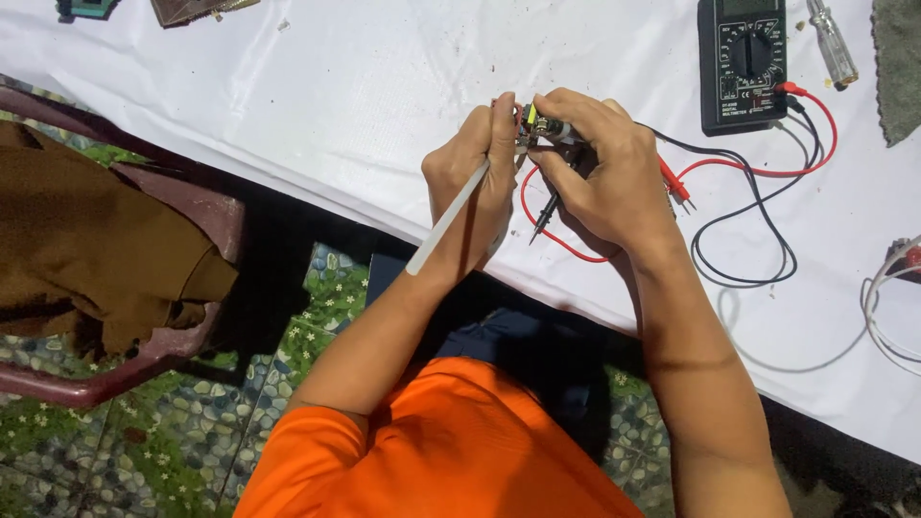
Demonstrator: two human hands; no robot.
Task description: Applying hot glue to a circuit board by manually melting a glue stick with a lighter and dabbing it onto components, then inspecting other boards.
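My left hand (475, 177) grips a thin white stick-like tool (443, 223), its tip up at a small electronic part (535, 126). My right hand (595, 163) pinches that small part, which shows yellow and metal bits between my fingers. Both hands hover over the white-covered table (336, 86). Under my right hand lie a black test probe (545, 213) and a red test probe (673, 180), with red and black leads (758, 206) running to a black multimeter (743, 59) at the upper right.
A clear-handled screwdriver (832, 43) and a grey cloth (899, 62) lie beside the meter. White cable (878, 307) loops at the right edge. A dark red plastic chair (173, 211) with brown cloth (86, 240) stands at the left on patterned floor tiles.
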